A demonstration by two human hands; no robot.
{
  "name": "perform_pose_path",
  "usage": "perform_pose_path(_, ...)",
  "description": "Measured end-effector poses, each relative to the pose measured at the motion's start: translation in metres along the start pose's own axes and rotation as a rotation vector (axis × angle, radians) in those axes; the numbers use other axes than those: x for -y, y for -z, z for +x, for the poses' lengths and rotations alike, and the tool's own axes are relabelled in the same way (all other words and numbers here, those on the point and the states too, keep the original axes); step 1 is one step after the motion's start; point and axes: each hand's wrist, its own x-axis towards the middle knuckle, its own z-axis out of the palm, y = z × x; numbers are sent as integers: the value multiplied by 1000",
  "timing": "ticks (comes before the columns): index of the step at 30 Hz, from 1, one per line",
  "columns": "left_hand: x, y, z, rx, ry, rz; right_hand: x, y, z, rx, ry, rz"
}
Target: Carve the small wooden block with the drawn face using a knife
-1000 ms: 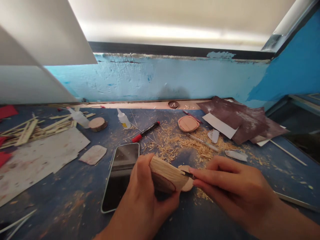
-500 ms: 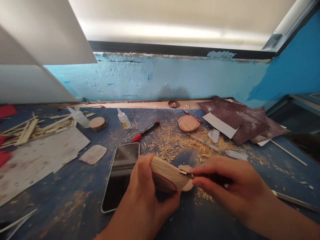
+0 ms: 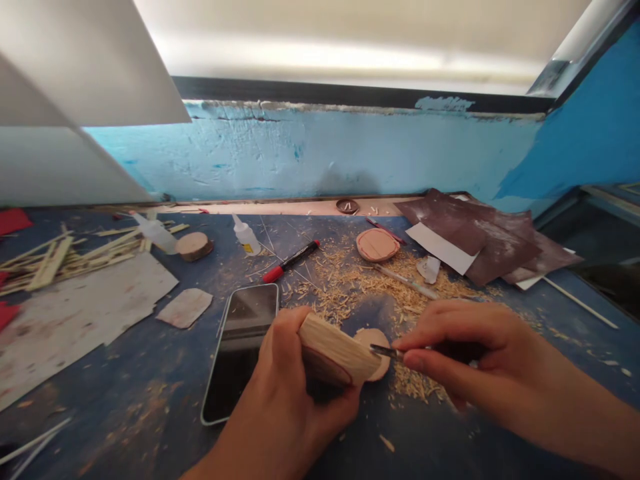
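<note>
My left hand (image 3: pixel 287 393) is closed around a thick wooden block (image 3: pixel 343 350), tilted on edge, with a dark curved line drawn on its lower face. Its pale, shaved side faces up and to the right. My right hand (image 3: pixel 475 360) pinches a small carving knife (image 3: pixel 385 351), whose short dark metal tip points left, close to the block's right end. The knife's handle is mostly hidden in my palm. Behind the block's right end lies a rounded thin wooden piece (image 3: pixel 376 339), partly covered by the block.
A phone (image 3: pixel 240 347) lies beside my left hand. Wood shavings (image 3: pixel 345 287) cover the table behind the hands, around a marked wood slice (image 3: pixel 378 245). A red marker (image 3: pixel 291 261), glue bottle (image 3: pixel 247 237), sandpaper sheets (image 3: pixel 470 230) and wooden sticks (image 3: pixel 55 260) lie farther back.
My right hand has shifted right with the knife, whose tip moved off the block's shaved side toward its end. A loose shaving now lies on the table below the block. My left hand barely moved.
</note>
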Motion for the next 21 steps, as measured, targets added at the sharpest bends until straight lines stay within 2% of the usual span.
perform_pose_path(9, 3, -4, -3, -18, 28, 16, 1, 2, -2, 51, -84, 20)
perform_pose_path(14, 2, -2, -2, -15, -16, -7, 3, 0, -3, 63, -116, 32)
perform_pose_path(21, 0, 1, 2, 20, -4, -39, -2, -11, -5, -19, -3, -50)
